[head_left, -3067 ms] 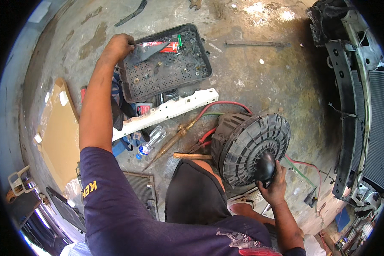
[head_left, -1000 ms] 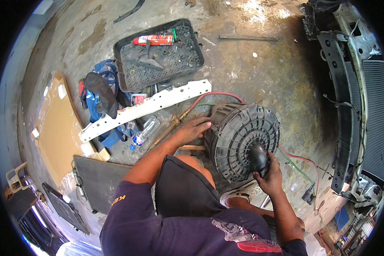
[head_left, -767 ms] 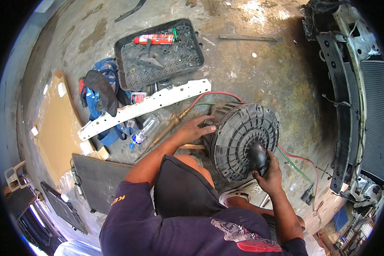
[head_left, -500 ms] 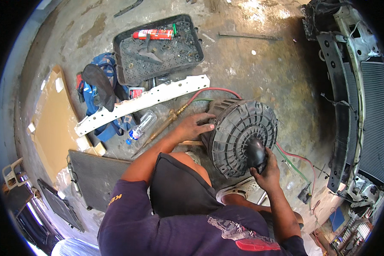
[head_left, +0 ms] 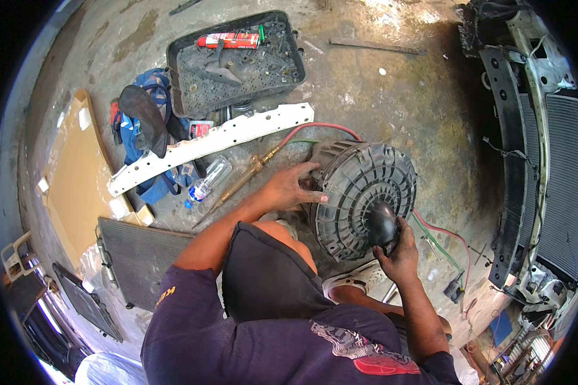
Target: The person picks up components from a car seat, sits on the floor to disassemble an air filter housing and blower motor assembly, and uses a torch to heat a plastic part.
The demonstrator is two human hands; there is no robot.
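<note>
Ribbed drum (head_left: 359, 192) looks stiff, bulky to me; I'd hold by rim (head_left: 411, 192). Left hand (head_left: 289, 187) spread against it, right hand (head_left: 399, 255) closed around black dome (head_left: 383, 223).

The floor (head_left: 366, 106) (grey, stained) bears a bottle (head_left: 210, 179), torch (head_left: 245, 177) and tan panel (head_left: 77, 183).

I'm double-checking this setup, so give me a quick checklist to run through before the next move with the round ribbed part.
1. Left hand on the ribbed part: ok, at its left edge.
2. Right hand on the black dome: ok, at its lower right side.
3. Dome fixed to the ribbed part: cannot tell.
4. Gloves worn: not ok, both hands are bare.
5. Nearby floor clear: not ok, a brass torch and a plastic bottle lie to the left.
</note>
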